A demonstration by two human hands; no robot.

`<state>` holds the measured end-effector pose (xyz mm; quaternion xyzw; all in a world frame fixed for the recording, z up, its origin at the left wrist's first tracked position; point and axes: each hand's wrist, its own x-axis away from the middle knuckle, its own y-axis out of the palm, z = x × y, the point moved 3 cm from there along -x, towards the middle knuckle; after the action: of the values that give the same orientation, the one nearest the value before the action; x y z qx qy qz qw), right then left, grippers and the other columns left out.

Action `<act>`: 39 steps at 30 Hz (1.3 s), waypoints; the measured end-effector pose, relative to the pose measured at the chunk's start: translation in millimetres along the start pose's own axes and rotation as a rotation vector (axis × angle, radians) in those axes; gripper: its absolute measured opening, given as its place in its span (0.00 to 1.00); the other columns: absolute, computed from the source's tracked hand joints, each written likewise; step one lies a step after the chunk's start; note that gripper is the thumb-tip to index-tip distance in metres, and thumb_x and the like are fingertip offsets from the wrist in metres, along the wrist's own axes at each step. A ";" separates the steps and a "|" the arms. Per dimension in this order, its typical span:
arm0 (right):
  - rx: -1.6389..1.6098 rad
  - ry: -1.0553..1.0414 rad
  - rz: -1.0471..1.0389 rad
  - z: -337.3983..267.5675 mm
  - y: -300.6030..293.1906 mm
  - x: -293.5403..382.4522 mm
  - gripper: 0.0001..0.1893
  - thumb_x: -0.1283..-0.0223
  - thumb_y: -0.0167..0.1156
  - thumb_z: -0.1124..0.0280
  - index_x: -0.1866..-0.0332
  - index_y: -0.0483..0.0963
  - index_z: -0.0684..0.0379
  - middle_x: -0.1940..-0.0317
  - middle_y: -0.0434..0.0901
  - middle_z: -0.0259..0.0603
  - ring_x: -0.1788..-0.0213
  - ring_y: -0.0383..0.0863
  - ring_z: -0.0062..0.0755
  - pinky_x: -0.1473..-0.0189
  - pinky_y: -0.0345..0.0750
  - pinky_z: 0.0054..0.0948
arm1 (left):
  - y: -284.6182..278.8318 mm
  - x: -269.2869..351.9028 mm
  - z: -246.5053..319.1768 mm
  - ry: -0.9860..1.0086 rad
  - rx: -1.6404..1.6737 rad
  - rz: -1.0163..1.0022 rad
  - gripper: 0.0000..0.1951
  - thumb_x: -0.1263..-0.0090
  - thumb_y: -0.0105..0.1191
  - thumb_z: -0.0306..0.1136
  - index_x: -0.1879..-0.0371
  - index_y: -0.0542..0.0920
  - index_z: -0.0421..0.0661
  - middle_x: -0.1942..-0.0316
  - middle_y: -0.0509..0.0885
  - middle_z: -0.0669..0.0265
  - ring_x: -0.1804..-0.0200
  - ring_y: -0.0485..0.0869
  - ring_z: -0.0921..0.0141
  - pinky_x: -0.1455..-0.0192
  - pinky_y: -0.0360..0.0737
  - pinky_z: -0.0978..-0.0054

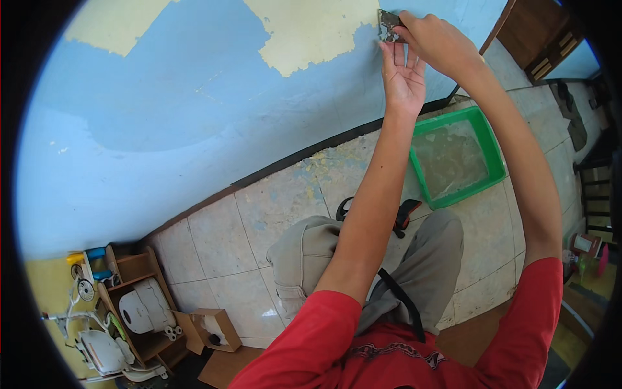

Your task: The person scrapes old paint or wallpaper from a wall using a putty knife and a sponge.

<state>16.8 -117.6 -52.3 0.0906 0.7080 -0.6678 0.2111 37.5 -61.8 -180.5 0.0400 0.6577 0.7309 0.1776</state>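
My right hand [435, 44] grips a dark flat scraper blade [390, 26] flecked with pale paint, held against the wall or very close to it. Just below the blade, my left hand [405, 80] is raised palm up with its fingers extended. Whether its fingertips touch the blade, I cannot tell. The painted wall [204, 97] is mostly light blue. Ragged patches of cream undercoat [311, 34] are exposed near the top, one of them reaching the blade.
On the tiled floor, a green plastic basin [495, 158] holds cloudy water. Paint flakes [316, 167] lie along the wall's base. A wooden shelf [158, 272], a small white bicycle [97, 347] and an opened cardboard box [228, 330] stand at lower left. A sandal [407, 214] lies between my knees.
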 end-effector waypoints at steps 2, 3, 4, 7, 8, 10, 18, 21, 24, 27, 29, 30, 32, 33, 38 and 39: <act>0.049 -0.014 -0.004 -1.9 2.5 -0.4 0.17 0.28 0.50 0.56 0.63 0.69 0.61 0.81 0.78 0.51 0.73 0.81 0.57 0.72 0.76 0.48 | 0.5 -2.5 0.0 0.006 0.009 -0.056 0.25 0.24 0.50 0.48 0.36 0.67 0.45 0.36 0.70 0.69 0.35 0.72 0.69 0.33 0.76 0.68; 0.033 -0.012 -0.019 -2.9 4.0 -0.2 0.16 0.28 0.50 0.57 0.63 0.69 0.62 0.81 0.78 0.51 0.73 0.81 0.57 0.72 0.76 0.48 | -0.7 -3.5 0.5 0.006 0.001 -0.034 0.22 0.24 0.51 0.46 0.39 0.69 0.45 0.39 0.72 0.69 0.37 0.74 0.70 0.35 0.78 0.71; 0.019 -0.009 -0.032 -3.6 6.0 0.0 0.16 0.28 0.50 0.57 0.63 0.69 0.62 0.81 0.77 0.52 0.74 0.81 0.57 0.72 0.76 0.48 | -3.2 -4.3 0.8 -0.017 -0.009 0.020 0.20 0.25 0.52 0.45 0.42 0.71 0.46 0.41 0.73 0.70 0.40 0.76 0.72 0.37 0.80 0.74; 0.034 0.016 0.003 -4.5 11.1 1.7 0.15 0.28 0.50 0.59 0.63 0.68 0.62 0.82 0.77 0.53 0.74 0.81 0.56 0.73 0.76 0.46 | -7.6 -7.4 2.3 -0.029 -0.108 0.010 0.17 0.22 0.48 0.44 0.43 0.73 0.47 0.43 0.80 0.72 0.39 0.77 0.73 0.34 0.76 0.72; 0.034 0.017 0.003 -4.5 12.8 1.9 0.15 0.28 0.50 0.59 0.63 0.68 0.62 0.82 0.77 0.53 0.74 0.81 0.56 0.73 0.76 0.46 | -8.7 -9.2 2.5 -0.021 -0.106 -0.007 0.17 0.22 0.48 0.44 0.43 0.73 0.47 0.43 0.80 0.72 0.39 0.77 0.73 0.34 0.76 0.72; 0.075 0.020 0.009 -4.7 15.7 2.4 0.14 0.28 0.50 0.60 0.60 0.66 0.63 0.82 0.77 0.53 0.74 0.82 0.55 0.73 0.77 0.45 | -12.8 -12.3 0.2 -0.048 -0.067 0.039 0.16 0.22 0.47 0.44 0.43 0.73 0.48 0.43 0.81 0.70 0.40 0.78 0.75 0.35 0.77 0.72; 0.154 -0.058 0.037 -9.6 15.1 1.8 0.13 0.30 0.52 0.62 0.60 0.63 0.62 0.80 0.78 0.52 0.73 0.83 0.53 0.73 0.79 0.42 | -11.5 -15.9 -1.0 -0.069 0.063 0.053 0.14 0.21 0.45 0.40 0.44 0.74 0.48 0.45 0.82 0.68 0.42 0.80 0.75 0.37 0.78 0.75; 0.175 -0.084 0.035 -7.2 15.1 -1.5 0.13 0.30 0.52 0.64 0.63 0.62 0.63 0.80 0.79 0.52 0.73 0.84 0.54 0.73 0.81 0.41 | -7.1 -15.1 -2.2 -0.037 0.077 0.079 0.14 0.22 0.47 0.39 0.44 0.73 0.46 0.46 0.79 0.69 0.42 0.78 0.77 0.37 0.78 0.77; 0.141 -0.097 0.036 -3.5 16.6 -4.4 0.14 0.29 0.51 0.61 0.60 0.62 0.62 0.82 0.77 0.51 0.75 0.82 0.55 0.74 0.78 0.44 | -3.8 -13.2 -4.5 0.017 0.080 0.090 0.15 0.22 0.49 0.39 0.44 0.71 0.45 0.45 0.75 0.69 0.42 0.76 0.77 0.37 0.78 0.79; 0.128 -0.072 0.019 -1.4 18.6 -6.0 0.14 0.27 0.49 0.59 0.57 0.62 0.61 0.83 0.76 0.51 0.76 0.80 0.56 0.75 0.75 0.46 | -1.4 -14.0 -7.2 0.046 0.112 0.076 0.15 0.23 0.49 0.39 0.44 0.71 0.45 0.44 0.74 0.67 0.42 0.76 0.77 0.37 0.78 0.79; 0.142 -0.051 0.000 -3.0 20.1 -6.0 0.15 0.27 0.49 0.58 0.58 0.62 0.61 0.84 0.76 0.51 0.77 0.80 0.57 0.75 0.75 0.46 | -1.7 -14.0 -7.7 0.046 0.140 0.074 0.15 0.23 0.50 0.39 0.44 0.70 0.45 0.44 0.74 0.67 0.42 0.76 0.77 0.37 0.78 0.79; 0.156 -0.060 0.006 -5.8 20.3 -5.8 0.14 0.27 0.49 0.58 0.57 0.62 0.60 0.84 0.76 0.51 0.77 0.80 0.56 0.75 0.76 0.46 | -2.4 -13.4 -6.7 0.049 0.151 0.061 0.15 0.22 0.49 0.39 0.43 0.70 0.45 0.44 0.74 0.67 0.42 0.76 0.77 0.37 0.78 0.79; 0.171 -0.069 0.013 -12.1 20.1 -6.7 0.14 0.27 0.48 0.58 0.57 0.62 0.60 0.84 0.76 0.51 0.77 0.80 0.56 0.75 0.76 0.45 | -3.8 -12.9 -4.7 0.051 0.162 0.046 0.16 0.22 0.49 0.40 0.43 0.70 0.46 0.44 0.74 0.68 0.42 0.76 0.76 0.38 0.78 0.78; 0.217 -0.107 0.048 -17.1 19.6 -6.9 0.14 0.27 0.48 0.58 0.58 0.62 0.60 0.84 0.76 0.51 0.77 0.80 0.56 0.76 0.76 0.45 | -4.9 -12.6 -4.1 0.031 0.189 0.045 0.16 0.22 0.48 0.40 0.42 0.70 0.46 0.44 0.75 0.69 0.42 0.76 0.76 0.38 0.78 0.78; 0.204 -0.014 -0.041 -32.3 23.5 -4.9 0.15 0.27 0.48 0.58 0.60 0.61 0.60 0.85 0.75 0.51 0.78 0.81 0.56 0.78 0.77 0.45 | -11.6 -7.7 4.9 -0.003 0.147 0.046 0.16 0.20 0.44 0.42 0.41 0.71 0.47 0.44 0.76 0.72 0.42 0.77 0.76 0.38 0.78 0.76; 0.183 0.004 -0.011 -34.4 22.7 -3.8 0.15 0.27 0.48 0.59 0.60 0.61 0.61 0.84 0.76 0.52 0.78 0.81 0.56 0.78 0.77 0.45 | -12.3 -7.5 6.8 -0.007 0.125 0.063 0.15 0.20 0.43 0.43 0.43 0.73 0.48 0.46 0.80 0.72 0.44 0.79 0.76 0.39 0.79 0.75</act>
<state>23.4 -81.2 -70.7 0.1069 0.6447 -0.7309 0.1969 49.0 -56.8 -190.3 0.0744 0.6999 0.6935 0.1539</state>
